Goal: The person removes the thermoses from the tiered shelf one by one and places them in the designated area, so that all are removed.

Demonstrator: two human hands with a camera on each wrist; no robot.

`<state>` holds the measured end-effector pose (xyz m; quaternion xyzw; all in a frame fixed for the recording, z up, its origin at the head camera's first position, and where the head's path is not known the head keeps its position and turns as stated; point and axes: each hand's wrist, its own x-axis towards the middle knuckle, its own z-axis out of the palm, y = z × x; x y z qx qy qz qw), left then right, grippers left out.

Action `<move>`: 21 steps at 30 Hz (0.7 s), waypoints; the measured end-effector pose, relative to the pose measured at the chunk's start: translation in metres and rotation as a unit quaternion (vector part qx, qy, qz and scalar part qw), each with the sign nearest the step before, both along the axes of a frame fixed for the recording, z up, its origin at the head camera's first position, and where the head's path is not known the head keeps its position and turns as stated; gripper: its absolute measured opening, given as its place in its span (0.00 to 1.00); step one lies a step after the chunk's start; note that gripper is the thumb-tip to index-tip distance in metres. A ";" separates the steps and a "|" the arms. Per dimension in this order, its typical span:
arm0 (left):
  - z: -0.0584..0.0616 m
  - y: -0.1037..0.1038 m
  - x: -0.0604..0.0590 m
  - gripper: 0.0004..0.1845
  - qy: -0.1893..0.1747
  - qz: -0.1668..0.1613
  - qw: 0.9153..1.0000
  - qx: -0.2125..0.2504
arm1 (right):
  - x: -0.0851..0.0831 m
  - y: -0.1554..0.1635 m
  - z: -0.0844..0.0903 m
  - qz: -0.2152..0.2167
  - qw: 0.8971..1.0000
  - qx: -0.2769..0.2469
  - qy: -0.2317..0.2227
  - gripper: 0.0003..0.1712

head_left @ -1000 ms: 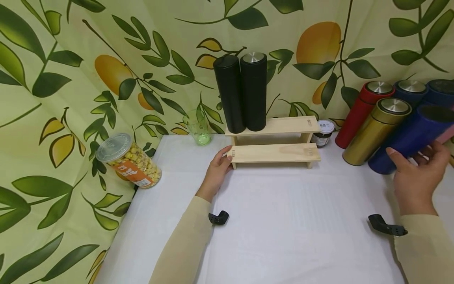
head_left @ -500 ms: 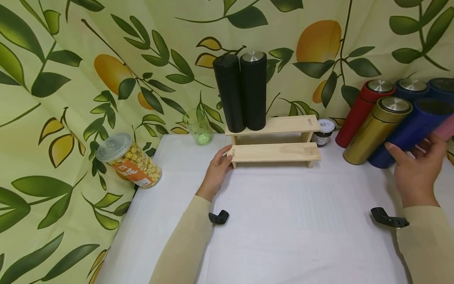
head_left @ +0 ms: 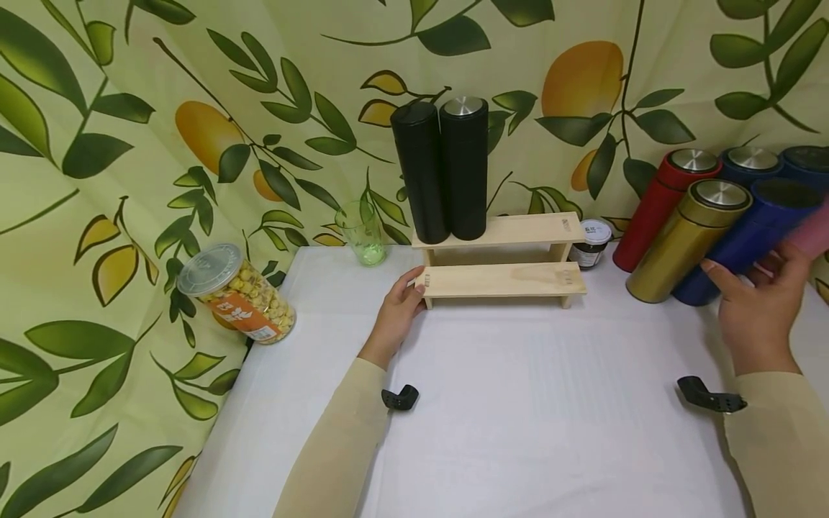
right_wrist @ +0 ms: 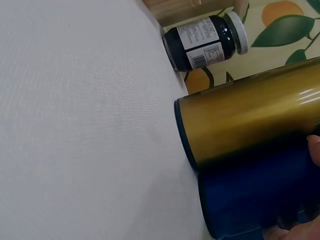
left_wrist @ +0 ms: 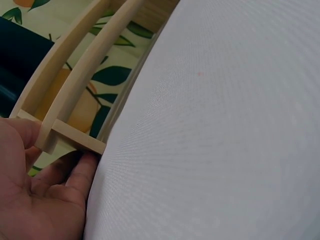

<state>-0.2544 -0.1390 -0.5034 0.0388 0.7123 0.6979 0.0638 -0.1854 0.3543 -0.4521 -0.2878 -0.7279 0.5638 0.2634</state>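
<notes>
My left hand (head_left: 399, 311) holds the left end of the lower step of a two-step wooden stand (head_left: 499, 280), thumb at the board and fingers by its leg. My right hand (head_left: 764, 316) grips a blue thermos bottle (head_left: 751, 234) low on its body, thumb on one side and fingers on the other. In the right wrist view, the blue bottle's base stands on the cloth beside the gold thermos bottle (right_wrist: 245, 120). Two black thermos bottles (head_left: 463, 173) stand on the left of the stand's upper step. Behind the gold bottle is a red thermos bottle (head_left: 667, 208).
More blue bottles (head_left: 751, 162) and a pink one (head_left: 812, 230) crowd the right edge. A white-lidded jar (head_left: 588, 244) stands right of the stand. To its left are a green glass (head_left: 363, 234) and a tub of popcorn (head_left: 239, 295). Patterned cloth hangs behind the white-covered table (head_left: 518, 403).
My right hand has moved the blue bottle slightly back, in line with the gold one, and straightened it. The left hand keeps its place on the stand.
</notes>
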 end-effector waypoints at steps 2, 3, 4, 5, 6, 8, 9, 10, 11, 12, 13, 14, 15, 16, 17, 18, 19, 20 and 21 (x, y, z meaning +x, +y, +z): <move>0.001 0.001 0.001 0.24 0.002 -0.002 1.000 0.003 | 0.001 -0.002 0.002 0.001 1.000 0.001 -0.010 0.45; 0.001 0.001 0.001 0.25 0.003 -0.004 1.000 0.006 | 0.001 -0.003 0.003 0.002 1.000 0.001 -0.016 0.45; 0.002 0.001 0.001 0.25 0.005 -0.005 1.000 0.008 | 0.001 -0.004 0.004 0.002 1.000 0.000 -0.023 0.45; 0.001 0.001 0.001 0.25 0.004 -0.006 1.000 0.006 | 0.002 -0.005 0.004 0.002 1.000 0.000 -0.026 0.45; 0.001 0.000 0.002 0.25 0.004 -0.007 1.000 0.006 | 0.002 -0.005 0.004 0.003 1.000 0.000 -0.028 0.45; 0.001 0.000 0.002 0.25 0.004 -0.008 1.000 0.005 | 0.001 -0.003 0.004 0.005 1.000 0.000 -0.028 0.45; 0.001 0.000 0.002 0.25 0.004 -0.008 1.000 0.005 | 0.001 -0.002 0.003 0.006 1.000 0.002 -0.027 0.45; 0.001 0.000 0.002 0.25 0.004 -0.008 1.000 0.005 | 0.000 0.000 0.002 0.007 1.000 0.004 -0.025 0.45; 0.001 0.000 0.002 0.25 0.002 -0.008 1.000 0.005 | 0.000 0.001 0.000 0.009 1.000 0.005 -0.023 0.45; 0.001 0.000 0.002 0.25 0.001 -0.008 1.000 0.004 | -0.001 0.002 0.000 0.011 1.000 0.006 -0.022 0.45; 0.001 0.000 0.002 0.25 0.000 -0.007 1.000 0.003 | -0.001 0.003 -0.001 0.012 1.000 0.007 -0.021 0.45; 0.001 0.000 0.002 0.25 -0.001 -0.007 1.000 0.004 | 0.000 0.004 -0.002 0.013 1.000 0.006 -0.020 0.45; 0.001 0.000 0.002 0.25 -0.001 -0.007 1.000 0.005 | 0.000 0.005 -0.002 0.014 1.000 0.007 -0.020 0.45; 0.002 0.000 0.002 0.24 -0.002 -0.007 1.000 0.004 | 0.001 0.005 -0.003 0.016 1.000 0.006 -0.020 0.46; 0.002 0.000 0.002 0.24 -0.002 -0.007 1.000 0.003 | 0.001 0.005 -0.003 0.016 1.000 0.005 -0.021 0.46; 0.002 0.000 0.002 0.24 -0.002 -0.007 1.000 0.001 | 0.002 0.005 -0.002 0.017 1.000 0.004 -0.019 0.46; 0.002 0.000 0.002 0.25 -0.002 -0.007 1.000 0.001 | 0.003 0.005 -0.002 0.016 1.000 0.003 -0.019 0.46; 0.002 0.000 0.003 0.25 -0.002 -0.007 1.000 0.001 | 0.005 0.005 -0.001 0.014 1.000 0.001 -0.016 0.46; 0.002 0.000 0.003 0.25 -0.002 -0.006 1.000 -0.001 | 0.006 0.004 0.000 0.013 1.000 0.000 -0.016 0.46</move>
